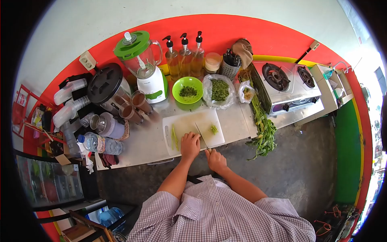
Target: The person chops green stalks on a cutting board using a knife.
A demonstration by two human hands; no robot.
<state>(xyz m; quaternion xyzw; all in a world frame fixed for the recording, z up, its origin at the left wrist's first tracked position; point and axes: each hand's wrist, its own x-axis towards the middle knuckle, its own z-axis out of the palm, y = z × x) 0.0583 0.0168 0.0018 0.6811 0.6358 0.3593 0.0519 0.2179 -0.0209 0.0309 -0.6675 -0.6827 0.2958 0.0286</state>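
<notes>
A white cutting board (183,121) lies on the metal counter. My right hand (216,160) is closed round the handle of a knife (200,135), whose blade points up and left over the board. Just left of the blade, my left hand (190,144) rests on the board with its fingers bent; what they press on, if anything, is hidden. Green stalks (174,137) lie on the board's left part, and a small pile of chopped green pieces (213,129) sits right of the knife. Behind the board are a green bowl (188,90) and a plastic bag (219,90), both holding chopped greens.
A blender (151,82), pump bottles (185,60) and a utensil holder (230,66) line the wall. At right are long leafy stalks (262,129) and a gas stove (290,86). Brown cups (131,114) and a water bottle (100,144) stand and lie at left.
</notes>
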